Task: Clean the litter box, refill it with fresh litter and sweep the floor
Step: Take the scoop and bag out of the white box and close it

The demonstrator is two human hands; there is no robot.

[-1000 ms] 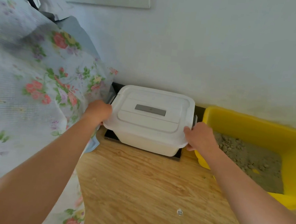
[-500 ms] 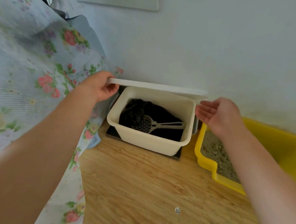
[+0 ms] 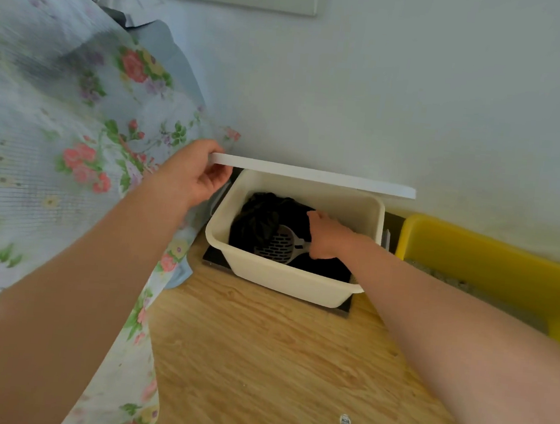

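Nothing here can be read: no words, brand names or numbers are legible. The only thing that might carry print is a small round disc (image 3: 344, 420) lying on the wooden floor (image 3: 257, 363). It has a dark mark in its middle, too small and blurred to make out.

Soft, even daylight; the white wall (image 3: 419, 105) looks bright, without glare. Shadows are faint, deepest inside the bin (image 3: 285, 280). Wide-angle bending curves the edges. The near left forearm (image 3: 38, 325) and flowered cloth (image 3: 41, 120) are blurred.
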